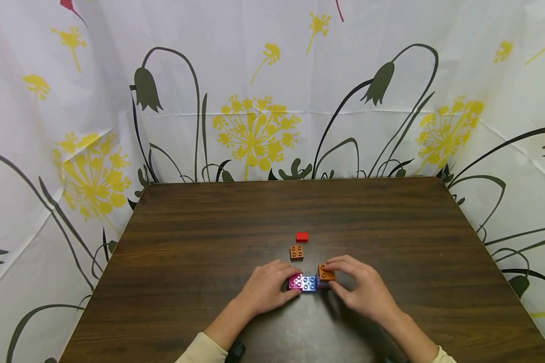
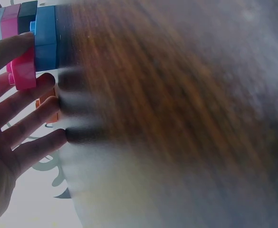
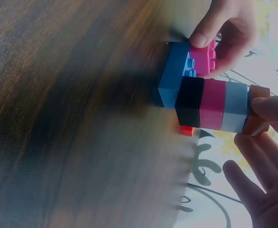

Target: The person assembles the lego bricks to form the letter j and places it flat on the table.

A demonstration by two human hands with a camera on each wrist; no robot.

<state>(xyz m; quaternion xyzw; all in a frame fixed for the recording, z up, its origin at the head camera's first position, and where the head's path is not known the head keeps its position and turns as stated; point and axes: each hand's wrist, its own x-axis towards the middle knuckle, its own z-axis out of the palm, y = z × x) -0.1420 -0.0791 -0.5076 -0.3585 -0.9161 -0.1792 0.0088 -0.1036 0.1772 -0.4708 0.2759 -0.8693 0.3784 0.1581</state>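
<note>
A long blue toy brick (image 1: pixel 309 284) lies on the table with a pink brick (image 1: pixel 294 282) on its left end. My left hand (image 1: pixel 264 288) pinches that pink brick between thumb and fingers; its other fingers are spread in the left wrist view. On the blue brick's right end rises a stack: a dark brick (image 3: pixel 189 100), a second pink brick (image 3: pixel 212 103), a light blue brick (image 3: pixel 234 107) and an orange brick (image 3: pixel 257 118) on top. My right hand (image 1: pixel 364 288) grips the top orange brick with thumb and fingers.
Beyond the hands, a loose orange brick (image 1: pixel 296 252) lies studs up, with a red brick (image 1: pixel 302 237) just behind it. The dark wood table (image 1: pixel 209 217) runs back to a flower-patterned curtain (image 1: pixel 254 60).
</note>
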